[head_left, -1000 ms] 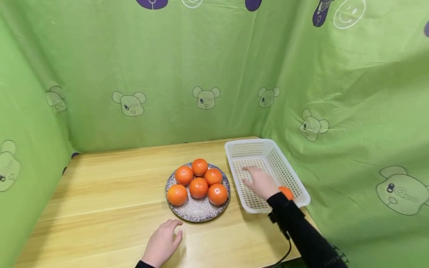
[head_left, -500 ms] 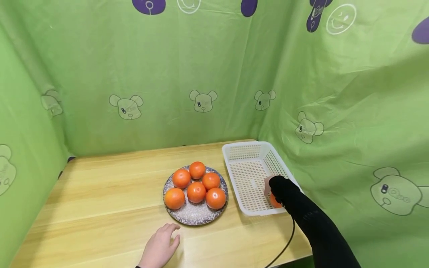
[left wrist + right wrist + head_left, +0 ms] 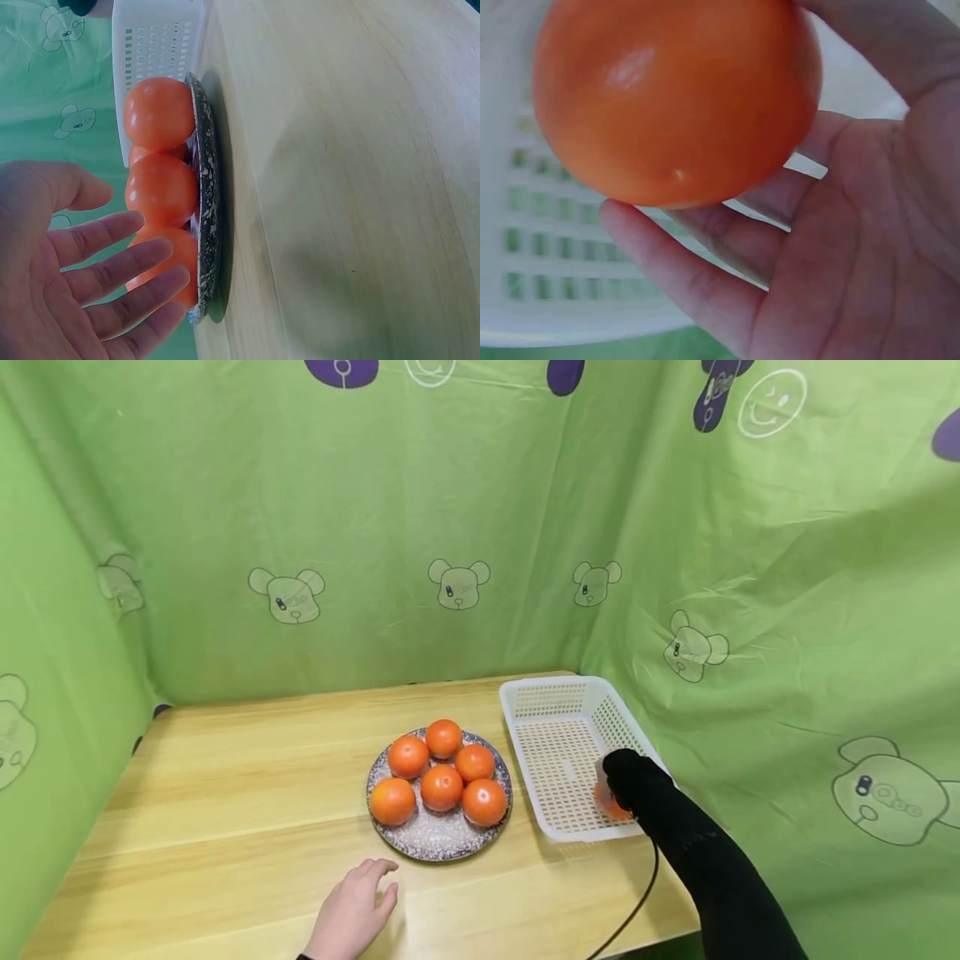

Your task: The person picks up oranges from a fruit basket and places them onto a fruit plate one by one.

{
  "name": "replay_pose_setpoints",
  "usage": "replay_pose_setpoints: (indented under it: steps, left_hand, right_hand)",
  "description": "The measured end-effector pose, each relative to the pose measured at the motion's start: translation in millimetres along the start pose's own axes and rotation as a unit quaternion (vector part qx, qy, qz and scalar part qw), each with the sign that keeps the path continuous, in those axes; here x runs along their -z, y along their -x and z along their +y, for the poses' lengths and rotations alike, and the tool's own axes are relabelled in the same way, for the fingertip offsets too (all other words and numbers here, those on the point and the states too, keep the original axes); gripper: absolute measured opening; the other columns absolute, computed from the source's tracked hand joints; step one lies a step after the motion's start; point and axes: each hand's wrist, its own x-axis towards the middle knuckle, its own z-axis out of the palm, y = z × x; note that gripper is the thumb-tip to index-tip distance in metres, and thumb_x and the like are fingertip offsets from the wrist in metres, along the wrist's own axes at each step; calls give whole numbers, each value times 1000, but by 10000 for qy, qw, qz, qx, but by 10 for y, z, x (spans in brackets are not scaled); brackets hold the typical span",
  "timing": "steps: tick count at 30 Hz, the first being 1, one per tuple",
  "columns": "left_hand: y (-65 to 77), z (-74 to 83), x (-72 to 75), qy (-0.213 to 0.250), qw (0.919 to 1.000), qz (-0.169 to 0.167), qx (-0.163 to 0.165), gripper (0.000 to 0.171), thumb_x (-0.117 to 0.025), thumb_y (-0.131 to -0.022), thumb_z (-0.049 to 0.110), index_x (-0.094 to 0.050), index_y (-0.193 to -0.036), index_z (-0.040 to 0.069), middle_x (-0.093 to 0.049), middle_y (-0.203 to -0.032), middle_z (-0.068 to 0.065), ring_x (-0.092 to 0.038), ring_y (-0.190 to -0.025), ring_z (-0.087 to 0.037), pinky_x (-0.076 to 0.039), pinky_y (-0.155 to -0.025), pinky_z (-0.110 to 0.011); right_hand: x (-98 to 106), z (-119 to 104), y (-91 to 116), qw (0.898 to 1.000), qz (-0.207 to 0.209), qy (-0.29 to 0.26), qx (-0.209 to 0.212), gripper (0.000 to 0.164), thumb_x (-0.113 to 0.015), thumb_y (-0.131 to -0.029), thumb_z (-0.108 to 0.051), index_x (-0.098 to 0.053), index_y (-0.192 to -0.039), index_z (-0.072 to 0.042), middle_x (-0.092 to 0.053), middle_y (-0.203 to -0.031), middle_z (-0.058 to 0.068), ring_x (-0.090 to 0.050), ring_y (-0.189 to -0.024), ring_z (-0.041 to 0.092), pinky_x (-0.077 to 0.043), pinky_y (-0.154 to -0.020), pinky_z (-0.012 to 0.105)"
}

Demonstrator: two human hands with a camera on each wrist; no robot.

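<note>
In the right wrist view, my right hand (image 3: pixel 847 225) grips an orange-red tomato (image 3: pixel 675 97) between thumb and fingers. That hand is inside the white mesh basket (image 3: pixel 528 781), near its front right corner; the dark sleeve hides most of it in the head view, where a bit of the tomato (image 3: pixel 617 811) shows below it. My left hand (image 3: pixel 351 910) hovers near the table's front edge with relaxed fingers and holds nothing. Just beyond it lies a speckled plate (image 3: pixel 438 843) with several tomatoes (image 3: pixel 442 787) on its far half.
The plate and basket stand side by side on a light wooden table (image 3: pixel 225 810). Green printed curtains (image 3: pixel 375 527) close off the back and both sides. A thin black cable (image 3: pixel 637 906) hangs from the right sleeve over the table's front.
My right hand has drawn back from the basket's middle to the tomato at the front right and taken hold of it. The left hand has barely moved.
</note>
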Motion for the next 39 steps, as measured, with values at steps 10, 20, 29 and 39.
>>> replay_pose_setpoints:
  steps: [10, 20, 29, 39]
  left_hand:
    - [-51, 17, 20, 7, 9999, 134, -84, 20, -64, -81, 22, -64, -100, 14, -65, -96, 0, -62, -89, -20, -51, -75, -40]
    - [-29, 68, 10, 40, 9999, -18, -98, 19, -64, -81, 22, -64, -99, 14, -65, -93, -1, -62, -85, -19, -51, -72, -39]
    - [-10, 73, -20, 69, 9999, -84, -116, 19, -64, -81, 21, -64, -98, 13, -65, -91, 0, -63, -82, -19, -51, -67, -38]
    - [21, 98, -20, 52, 9999, -134, -26, 19, -65, -81, 21, -64, -99, 14, -65, -91, 0, -63, -82, -19, -51, -66, -37]
  right_hand:
    - [351, -846, -19, 9765, 1574, 573, 1358, 71, -77, -66, -38, -50, -125, -8, -58, -109, 13, -58, -90, 26, -48, -69, 38]
    - [-586, -1717, 144, 8945, 3292, 266, 3013, 78, -75, -66, -49, -46, -131, -17, -53, -124, 7, -54, -107, 23, -48, -85, 39]
    - [-1431, -1836, -112, 8401, 4232, 523, 3354, 82, -78, -63, -45, -46, -132, -14, -51, -125, 11, -53, -107, 25, -46, -88, 39]
    - [-1755, -1787, -283, 8496, 4218, 825, 3057, 82, -79, -62, -44, -46, -130, -13, -48, -128, 13, -51, -111, 27, -42, -93, 40]
